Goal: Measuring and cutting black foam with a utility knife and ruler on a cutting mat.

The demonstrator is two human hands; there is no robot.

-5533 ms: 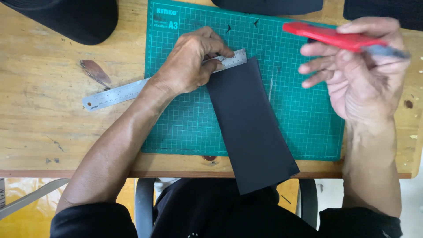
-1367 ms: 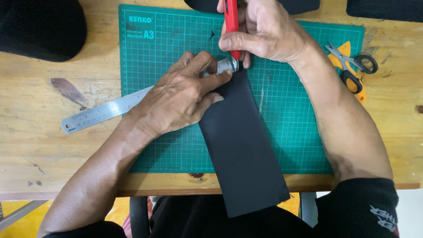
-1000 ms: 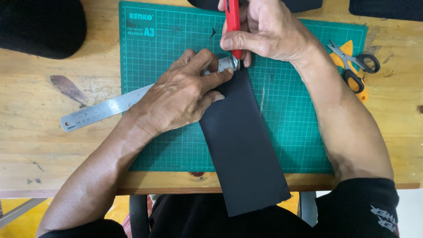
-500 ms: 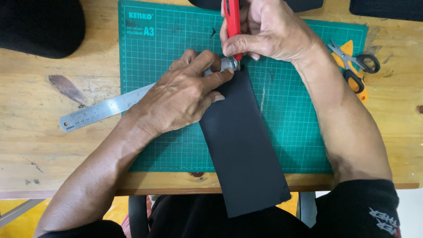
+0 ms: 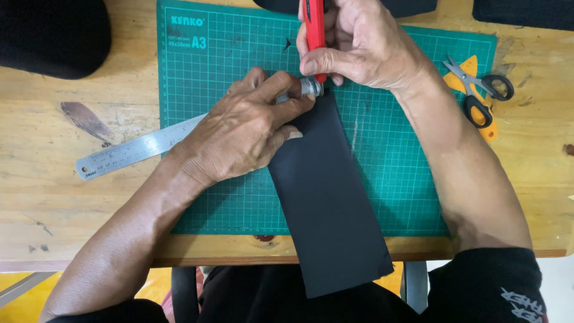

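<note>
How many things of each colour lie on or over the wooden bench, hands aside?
Red: 1, cutter.
Green: 1, cutting mat.
Silver: 1, steel ruler.
Black: 4, sheet, three dark pieces along the far edge.
Black and orange: 1, scissors.
Total: 8.

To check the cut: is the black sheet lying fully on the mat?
No. The black sheet hangs past the green mat and table edge.
</note>
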